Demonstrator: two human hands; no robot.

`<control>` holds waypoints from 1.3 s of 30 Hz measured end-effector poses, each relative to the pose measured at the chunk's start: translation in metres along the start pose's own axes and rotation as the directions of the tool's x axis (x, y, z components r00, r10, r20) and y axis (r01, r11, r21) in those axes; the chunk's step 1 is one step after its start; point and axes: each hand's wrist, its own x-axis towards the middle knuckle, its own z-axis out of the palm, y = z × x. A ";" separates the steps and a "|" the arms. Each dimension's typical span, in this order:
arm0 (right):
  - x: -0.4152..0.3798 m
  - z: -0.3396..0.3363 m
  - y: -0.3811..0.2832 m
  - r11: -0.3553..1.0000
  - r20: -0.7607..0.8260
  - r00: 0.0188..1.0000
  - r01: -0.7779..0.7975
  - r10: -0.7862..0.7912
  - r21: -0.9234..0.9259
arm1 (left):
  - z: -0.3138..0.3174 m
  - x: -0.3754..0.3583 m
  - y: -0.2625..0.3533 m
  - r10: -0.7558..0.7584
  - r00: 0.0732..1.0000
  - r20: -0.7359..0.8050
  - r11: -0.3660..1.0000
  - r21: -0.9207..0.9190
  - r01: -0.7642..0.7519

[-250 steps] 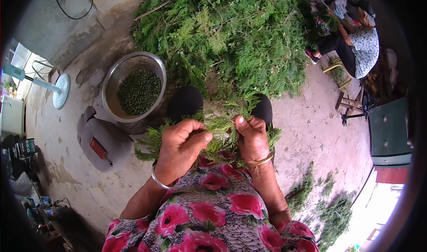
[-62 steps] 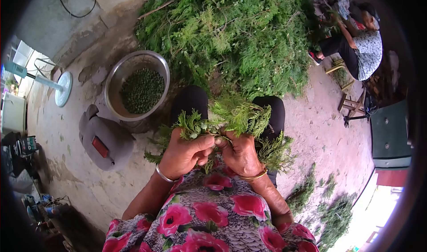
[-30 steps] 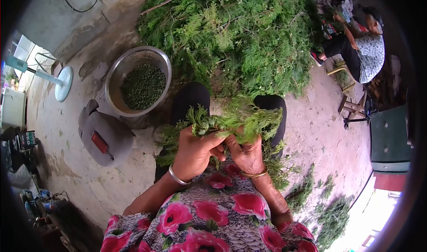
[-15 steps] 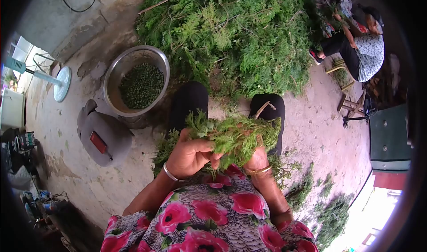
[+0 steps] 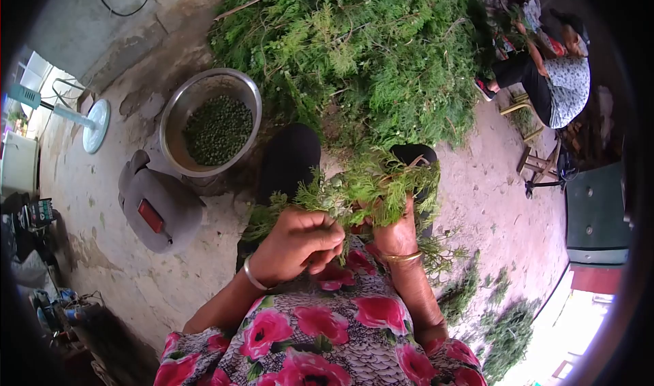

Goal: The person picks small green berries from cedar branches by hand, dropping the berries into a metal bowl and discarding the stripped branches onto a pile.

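Note:
A leafy evergreen sprig (image 5: 381, 188) hangs over my lap, its flat fronds spreading between my knees. My right hand (image 5: 395, 228), with a gold bangle at the wrist, grips it; foliage hides most of the fingers. Just below and left of the sprig is my left hand (image 5: 300, 246), with a silver bangle. Its fingers are curled and pressed together, and whatever may be inside them is hidden. Left of my knees stands a wide metal bowl (image 5: 165, 141) partly filled with small round green seed cones (image 5: 216, 130).
A large heap of cut evergreen branches (image 5: 354, 59) lies ahead. Beside the bowl, a grey stool or cushion (image 5: 146, 212) carries a red phone (image 5: 150, 216). A pale blue fan (image 5: 95, 127) stands at left. Another person (image 5: 562, 86) sits at far right. Loose sprigs (image 5: 511, 331) lie at lower right.
My left hand has drawn down and back from the fronds, and its fingers have curled in. The sprig has shifted slightly right and turned in my right hand.

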 end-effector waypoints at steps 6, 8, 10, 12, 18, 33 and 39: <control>0.021 -0.010 -0.021 0.059 0.359 0.661 -0.521 0.659 0.851 | 0.000 -0.026 0.013 0.340 0.934 -0.109 0.930 -0.108 -0.351; 0.021 -0.008 -0.017 0.153 0.369 0.696 -0.565 0.615 0.811 | 0.002 -0.024 0.016 0.391 0.905 -0.170 0.918 0.003 -0.396; 0.022 -0.006 -0.016 0.252 0.378 0.726 -0.597 0.575 0.762 | 0.002 -0.018 0.013 0.506 0.828 -0.240 0.827 0.408 -0.387; 0.022 -0.004 -0.020 0.407 0.248 0.791 -0.523 0.560 0.748 | 0.003 -0.013 0.010 0.450 0.845 -0.289 0.858 0.401 -0.321; 0.022 -0.005 -0.023 0.398 0.284 0.792 -0.538 0.540 0.743 | -0.008 0.006 -0.004 0.747 0.652 -0.130 0.507 0.747 -0.431; 0.024 -0.003 -0.030 0.400 0.306 0.790 -0.553 0.531 0.731 | -0.016 -0.004 0.011 0.183 0.957 -0.226 0.934 -0.263 -0.240; 0.029 -0.006 -0.031 0.534 0.229 0.866 -0.461 0.445 0.708 | -0.010 0.002 0.000 0.274 0.928 -0.252 0.950 -0.080 -0.302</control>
